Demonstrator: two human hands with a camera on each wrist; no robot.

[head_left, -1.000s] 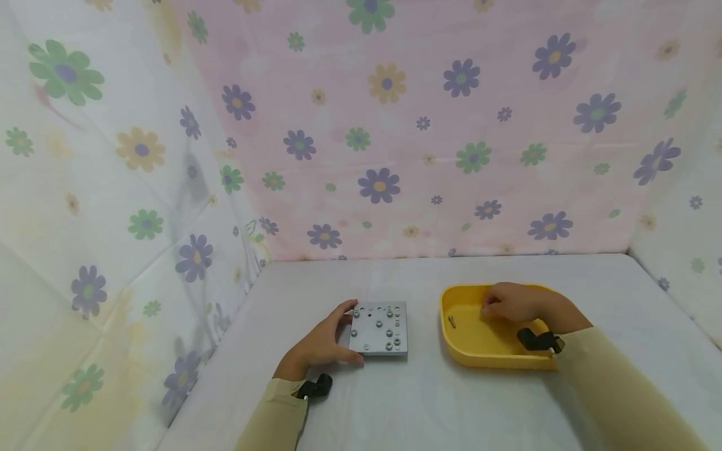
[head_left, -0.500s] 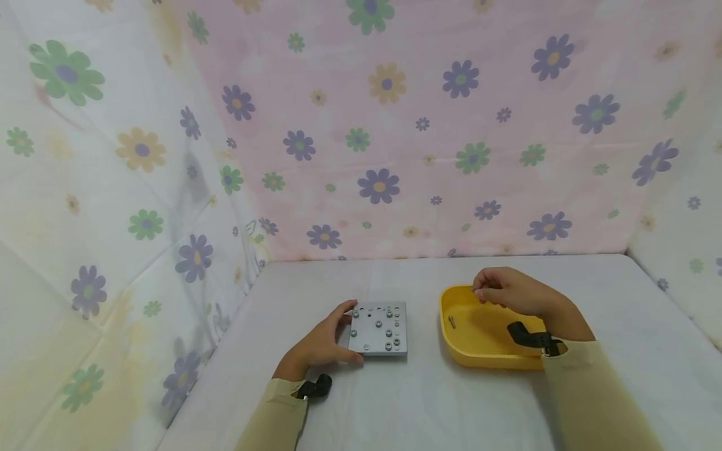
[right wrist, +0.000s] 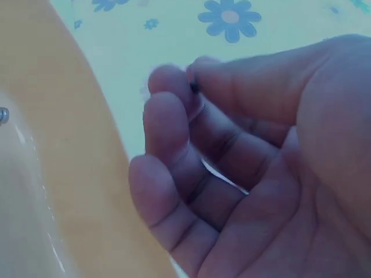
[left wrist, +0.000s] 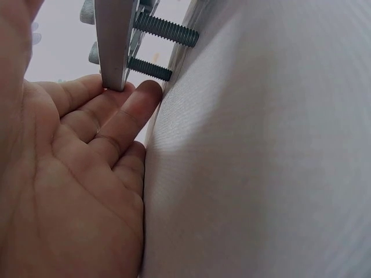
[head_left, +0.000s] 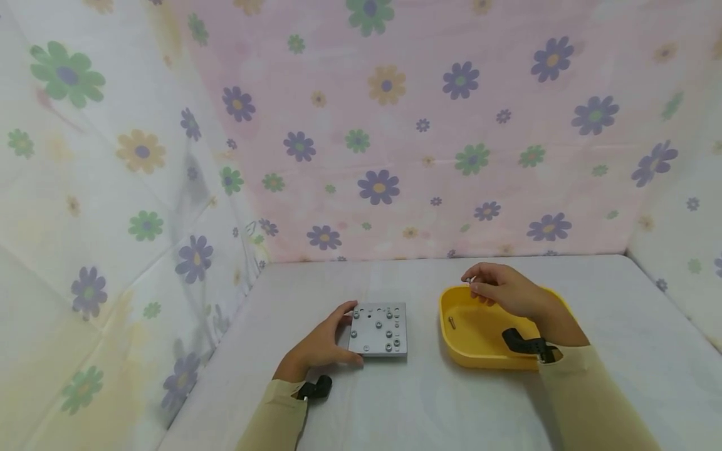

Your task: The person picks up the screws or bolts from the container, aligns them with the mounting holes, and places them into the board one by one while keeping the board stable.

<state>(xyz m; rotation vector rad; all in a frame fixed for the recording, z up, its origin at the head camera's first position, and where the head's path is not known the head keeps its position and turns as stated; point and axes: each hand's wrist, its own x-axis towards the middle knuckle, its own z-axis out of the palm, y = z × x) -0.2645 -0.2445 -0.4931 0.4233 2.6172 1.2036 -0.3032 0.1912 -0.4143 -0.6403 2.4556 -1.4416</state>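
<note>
My left hand [head_left: 324, 341] holds a square silver metal plate [head_left: 369, 337] by its left side, thumb at the near edge and forefinger at the far corner. Several socket-head bolts stand in the plate. In the left wrist view, threaded bolt shanks [left wrist: 167, 30] stick out below it, near my fingertips. Above the far rim of the yellow tray [head_left: 479, 361], my right hand [head_left: 507, 291] pinches a small screw [right wrist: 194, 88] between thumb and forefinger; most of it is hidden. One more screw [head_left: 452, 322] lies in the tray's left part.
A white cloth covers the table [head_left: 406, 407]. Flowered fabric [head_left: 429, 156] hangs behind and at both sides. The tray stands right of the plate, with a gap of table between them. Black wrist cameras [head_left: 316, 387] sit on both sleeves.
My right hand has risen out of the tray and moved left and away, to above its far rim, with the small screw pinched. My left hand and the plate have stayed put.
</note>
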